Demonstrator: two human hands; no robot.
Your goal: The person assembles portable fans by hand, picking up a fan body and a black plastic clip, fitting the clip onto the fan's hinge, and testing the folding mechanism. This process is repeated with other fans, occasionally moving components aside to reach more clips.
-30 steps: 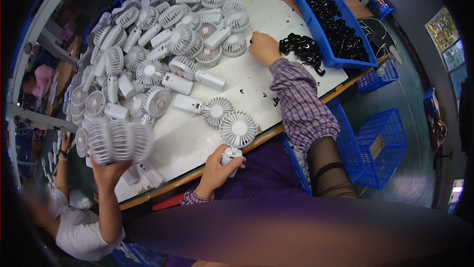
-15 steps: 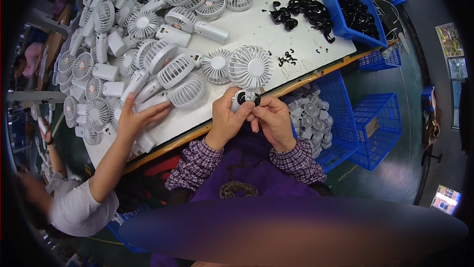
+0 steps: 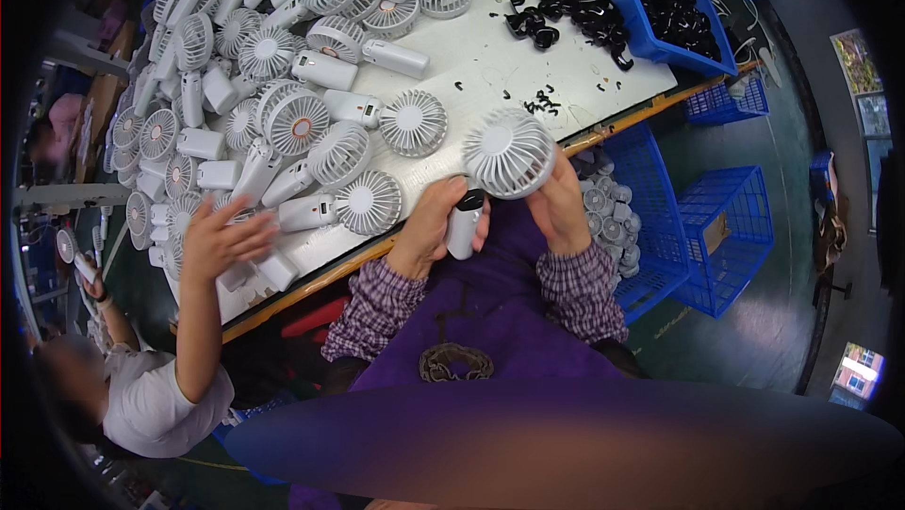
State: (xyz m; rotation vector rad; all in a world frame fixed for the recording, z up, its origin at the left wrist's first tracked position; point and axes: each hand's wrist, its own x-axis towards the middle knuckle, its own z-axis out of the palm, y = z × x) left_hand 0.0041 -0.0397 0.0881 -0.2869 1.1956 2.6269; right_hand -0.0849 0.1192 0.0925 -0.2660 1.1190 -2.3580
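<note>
My left hand [image 3: 426,225] is closed around the white handle [image 3: 462,231] of a handheld fan, with a black clip-like piece [image 3: 469,200] at its top. The round caged head [image 3: 509,154], smeared by motion, is gripped from its right side by my right hand [image 3: 563,210], whose fingers are partly hidden behind it. Whether head and handle are joined here, I cannot tell. Just left of my hands another white fan [image 3: 368,203] lies at the table edge. Small black curved parts [image 3: 577,12] lie in a heap farther back.
White fans [image 3: 267,54] are piled over the table's left side. A blue bin [image 3: 638,39] of black parts stands at the back right. Blue crates [image 3: 721,237] sit right of the table, one holding small white fans [image 3: 611,213]. A co-worker's spread hand [image 3: 222,238] hovers on the left.
My right hand has moved from the black piece up to the fan head, which has shifted right and tilted. The co-worker's hand has drawn back left; a fan now lies beside my left hand.
</note>
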